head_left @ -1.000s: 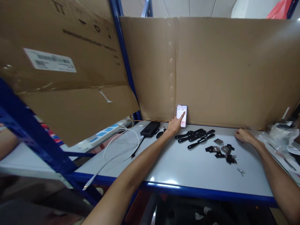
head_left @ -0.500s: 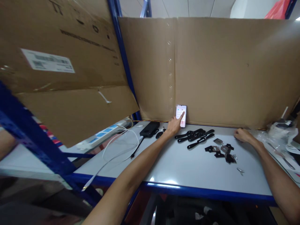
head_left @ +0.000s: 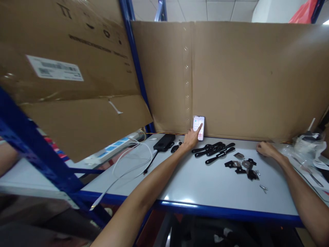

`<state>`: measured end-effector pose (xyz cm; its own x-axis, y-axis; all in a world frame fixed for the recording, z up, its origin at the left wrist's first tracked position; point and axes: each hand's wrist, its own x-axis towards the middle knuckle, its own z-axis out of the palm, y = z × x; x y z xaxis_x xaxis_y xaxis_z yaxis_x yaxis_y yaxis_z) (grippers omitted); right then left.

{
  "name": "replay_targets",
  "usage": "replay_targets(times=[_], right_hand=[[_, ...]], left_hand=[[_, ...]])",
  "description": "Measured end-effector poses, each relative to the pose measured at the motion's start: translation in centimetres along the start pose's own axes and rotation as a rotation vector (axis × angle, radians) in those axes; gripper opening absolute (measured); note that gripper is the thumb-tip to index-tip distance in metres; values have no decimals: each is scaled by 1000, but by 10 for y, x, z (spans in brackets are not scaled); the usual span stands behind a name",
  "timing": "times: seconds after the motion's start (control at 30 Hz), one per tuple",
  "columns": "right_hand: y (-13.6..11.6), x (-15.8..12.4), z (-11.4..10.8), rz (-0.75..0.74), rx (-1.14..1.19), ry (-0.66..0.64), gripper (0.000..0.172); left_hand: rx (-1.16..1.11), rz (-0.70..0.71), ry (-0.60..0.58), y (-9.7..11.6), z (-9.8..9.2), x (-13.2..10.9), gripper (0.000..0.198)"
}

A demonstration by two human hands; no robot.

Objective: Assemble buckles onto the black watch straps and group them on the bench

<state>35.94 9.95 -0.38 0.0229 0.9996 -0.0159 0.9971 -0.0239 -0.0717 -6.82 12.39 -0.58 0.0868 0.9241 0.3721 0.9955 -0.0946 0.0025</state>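
A lit phone (head_left: 197,132) leans upright against the cardboard at the back of the table. My left hand (head_left: 191,138) has its index finger stretched onto the screen, the other fingers curled in and nothing visible in them. Right of it lie several black handles (head_left: 216,149). Flat dark metal pieces (head_left: 240,169) are scattered nearer the middle right, with a small silver part (head_left: 263,188) in front of them. My right hand (head_left: 264,149) rests on the table at the back right, its fingers curled in; whether they hold anything is hidden.
A black power bank (head_left: 164,142), white cables (head_left: 131,174) and a power strip (head_left: 110,151) lie to the left. Clear plastic bags (head_left: 305,147) sit at the right edge. Cardboard (head_left: 252,79) walls the back, and a blue post (head_left: 38,147) stands at left.
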Motion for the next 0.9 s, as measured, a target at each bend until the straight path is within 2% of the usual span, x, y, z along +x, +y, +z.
replay_targets(times=[0.33,0.67,0.9], right_hand=[[4,4,3,-19,16,13,22],[1,1,1,-14,-9,9,28],[0,1,2,-3,1,19,23]], left_hand=[[-41,-10,-14,1,-3,-2,96],[1,-12,-10,1,-1,-1,99],[10,-1,-5,0,0,-1,100]])
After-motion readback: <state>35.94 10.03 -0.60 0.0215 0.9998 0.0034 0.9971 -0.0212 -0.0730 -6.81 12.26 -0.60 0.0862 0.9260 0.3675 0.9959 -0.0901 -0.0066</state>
